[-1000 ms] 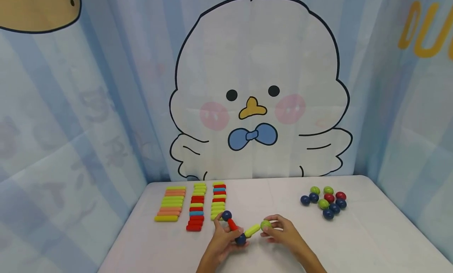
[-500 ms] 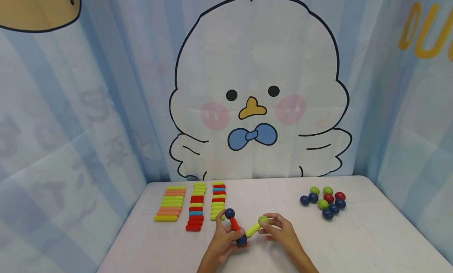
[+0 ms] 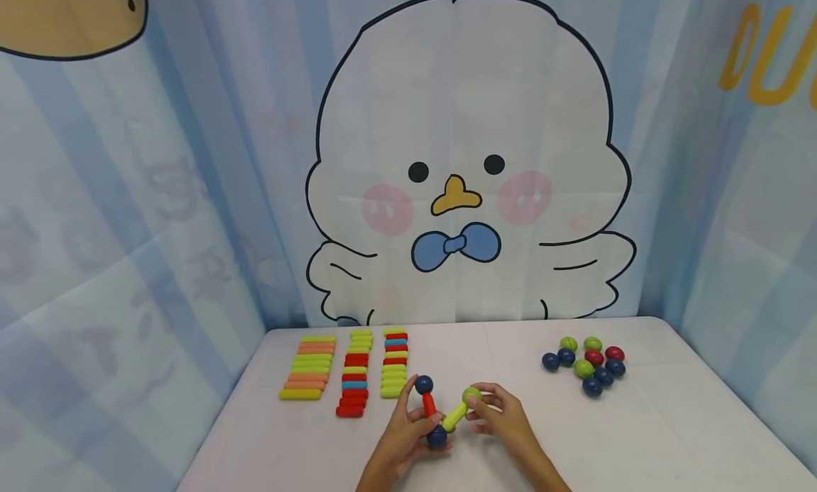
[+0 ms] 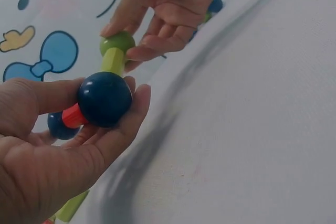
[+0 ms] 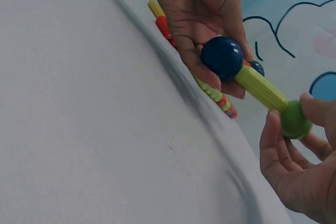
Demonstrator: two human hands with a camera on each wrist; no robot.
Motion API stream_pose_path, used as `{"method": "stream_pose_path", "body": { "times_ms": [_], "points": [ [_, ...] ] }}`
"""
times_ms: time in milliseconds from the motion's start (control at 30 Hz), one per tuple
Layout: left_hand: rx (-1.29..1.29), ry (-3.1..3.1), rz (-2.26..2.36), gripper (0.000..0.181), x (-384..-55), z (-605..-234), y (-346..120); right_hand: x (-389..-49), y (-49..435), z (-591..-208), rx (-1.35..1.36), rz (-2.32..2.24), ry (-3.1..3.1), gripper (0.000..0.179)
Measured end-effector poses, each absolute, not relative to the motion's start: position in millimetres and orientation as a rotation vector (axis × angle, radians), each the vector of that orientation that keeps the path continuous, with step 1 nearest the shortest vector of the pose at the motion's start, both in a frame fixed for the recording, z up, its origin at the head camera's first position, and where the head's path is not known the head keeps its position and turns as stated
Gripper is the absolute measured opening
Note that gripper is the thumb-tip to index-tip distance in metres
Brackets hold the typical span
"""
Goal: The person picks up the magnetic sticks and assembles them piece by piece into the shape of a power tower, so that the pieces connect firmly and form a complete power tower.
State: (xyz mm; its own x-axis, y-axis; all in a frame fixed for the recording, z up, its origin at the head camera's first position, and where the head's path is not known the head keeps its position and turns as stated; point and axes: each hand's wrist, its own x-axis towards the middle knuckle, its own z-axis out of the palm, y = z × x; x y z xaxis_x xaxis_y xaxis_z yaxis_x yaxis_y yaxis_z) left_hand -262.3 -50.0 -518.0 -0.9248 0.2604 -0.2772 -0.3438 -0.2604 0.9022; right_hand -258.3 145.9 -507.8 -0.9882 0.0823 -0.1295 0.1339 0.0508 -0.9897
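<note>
In the head view my left hand [image 3: 402,435] grips a joined piece of balls and rods at its lower dark blue ball [image 3: 437,437]. From that ball a red rod [image 3: 430,405] runs up to a second dark blue ball [image 3: 424,384], beside my left index finger. A yellow-green rod [image 3: 455,415] slants up right to a green ball [image 3: 471,395], which my right hand [image 3: 507,421] pinches between thumb and fingers. In the left wrist view the near blue ball [image 4: 105,99] sits between thumb and fingers. The right wrist view shows the green ball [image 5: 296,120] on the rod's end.
Three columns of coloured rods [image 3: 307,368] lie at the left of the white table [image 3: 485,350]. A cluster of green, red and dark blue balls [image 3: 592,386] lies at the back right. A curtain with a printed bird [image 3: 454,109] hangs behind the table.
The red rod has swung more upright, and its upper blue ball has shifted right. My right hand, with the green ball, has moved slightly left and up, so the two rods form a narrower V.
</note>
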Motion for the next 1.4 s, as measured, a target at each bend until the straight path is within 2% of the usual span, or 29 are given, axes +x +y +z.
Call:
{"method": "stream_pose_path", "body": {
  "times_ms": [300,533,667,867,1000,1167,1400],
  "points": [
    [-0.146,1.833,2.045,0.080,-264.8,-517.4,-50.9,-257.7,146.2,-513.3,0.266,-2.115,2.236,0.051],
    [-0.203,1.828,2.097,0.085,-264.1,-517.7,-49.5,-254.7,145.0,-511.4,0.315,-2.200,2.086,0.060],
    [-0.220,1.824,2.138,0.087,-264.4,-518.6,-48.8,-251.6,143.9,-511.7,0.229,-2.167,2.012,0.067],
    [-0.293,1.803,2.184,0.078,-262.8,-521.1,-44.6,-246.0,139.5,-510.6,0.037,-2.012,1.988,0.089],
    [-0.289,1.770,2.198,0.073,-260.1,-518.9,-42.5,-241.5,135.6,-510.4,-0.024,-1.975,1.952,0.096],
    [-0.228,1.770,2.151,0.055,-259.0,-515.5,-44.7,-241.8,135.5,-512.4,0.020,-1.958,1.978,0.091],
    [-0.186,1.903,2.021,0.034,-263.9,-515.6,-54.2,-247.5,139.7,-512.6,0.149,-1.951,2.101,0.072]
  ]
}}
